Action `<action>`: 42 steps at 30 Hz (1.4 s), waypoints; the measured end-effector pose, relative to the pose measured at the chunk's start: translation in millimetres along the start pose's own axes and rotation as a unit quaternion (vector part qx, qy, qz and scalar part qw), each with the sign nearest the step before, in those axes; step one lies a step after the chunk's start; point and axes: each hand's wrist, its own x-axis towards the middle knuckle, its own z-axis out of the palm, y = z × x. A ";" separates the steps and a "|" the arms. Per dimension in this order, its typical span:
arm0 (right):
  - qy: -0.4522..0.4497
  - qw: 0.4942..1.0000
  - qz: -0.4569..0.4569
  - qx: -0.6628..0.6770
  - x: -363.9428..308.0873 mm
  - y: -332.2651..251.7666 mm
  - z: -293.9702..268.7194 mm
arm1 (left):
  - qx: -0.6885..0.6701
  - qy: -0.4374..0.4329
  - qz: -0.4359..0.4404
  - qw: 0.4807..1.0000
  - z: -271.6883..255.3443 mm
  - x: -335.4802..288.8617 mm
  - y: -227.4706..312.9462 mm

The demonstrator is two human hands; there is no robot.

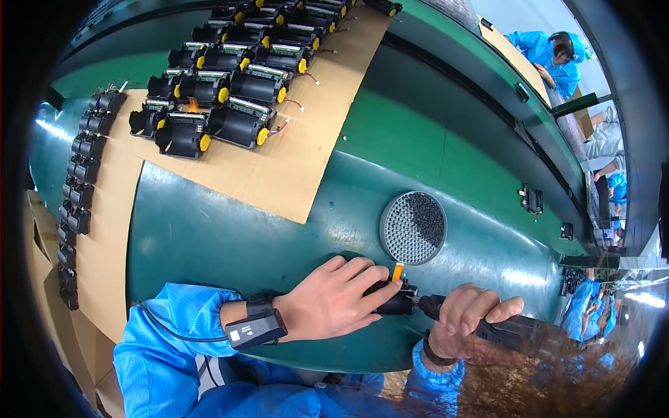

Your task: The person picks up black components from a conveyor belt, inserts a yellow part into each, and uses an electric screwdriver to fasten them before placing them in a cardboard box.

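A black plastic housing [400,302] with an orange flex cable [398,271] sticking up lies on the green bench top. My left hand [333,297] is closed around its left side and holds it against the bench. In my right hand [468,311] is a black power screwdriver [516,331], gripped with the fingers wrapped round its body. Its tip meets the right end of the housing; the exact contact point is too small to make out. Just beyond the housing stands a round grey dish [399,245], with small black screws [426,214] heaped on its far right side.
Rows of black housings [182,137] with yellow parts and thin wires cover a cardboard sheet [289,198] at the far left. More black units [83,171] line the left edge. Several co-workers in blue, one person [557,56] at the far right, sit beyond the bench.
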 end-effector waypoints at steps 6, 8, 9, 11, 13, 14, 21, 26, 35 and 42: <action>0.003 1.000 0.014 -0.003 -2.3 4.0 -1.6 | -0.002 -0.002 -0.002 1.000 0.6 0.3 0.1; 0.007 1.000 0.013 -0.012 -2.4 5.3 -1.8 | -0.003 -0.005 -0.003 1.000 0.5 0.7 -0.4; 0.006 1.000 0.013 -0.011 -2.0 6.3 -2.1 | -0.001 -0.007 -0.004 1.000 -0.1 0.6 -0.2; -0.009 1.000 0.016 -0.007 -0.8 8.4 -2.8 | -0.001 -0.007 -0.005 1.000 -1.1 0.3 -0.2; -0.002 1.000 0.017 -0.010 -1.7 8.6 -0.8 | -0.003 -0.007 -0.005 1.000 -0.4 -0.1 0.1; 0.006 1.000 0.017 -0.013 -2.3 8.8 0.2 | -0.004 -0.006 -0.005 1.000 -0.2 -0.1 0.3; -0.027 1.000 0.003 -0.006 -6.9 15.1 -7.1 | -0.004 0.011 0.004 1.000 2.0 -0.5 -0.3; -0.024 1.000 0.015 -0.009 -6.3 15.2 -7.0 | -0.006 0.001 -0.002 1.000 0.3 1.1 1.3; -0.101 0.993 0.026 -0.052 1.1 11.2 -4.0 | -0.004 -0.005 -0.007 1.000 1.3 1.5 1.2; 0.022 1.000 -0.014 -0.001 25.0 -7.3 -2.3 | 0.005 -0.003 -0.005 1.000 -1.5 -1.3 0.7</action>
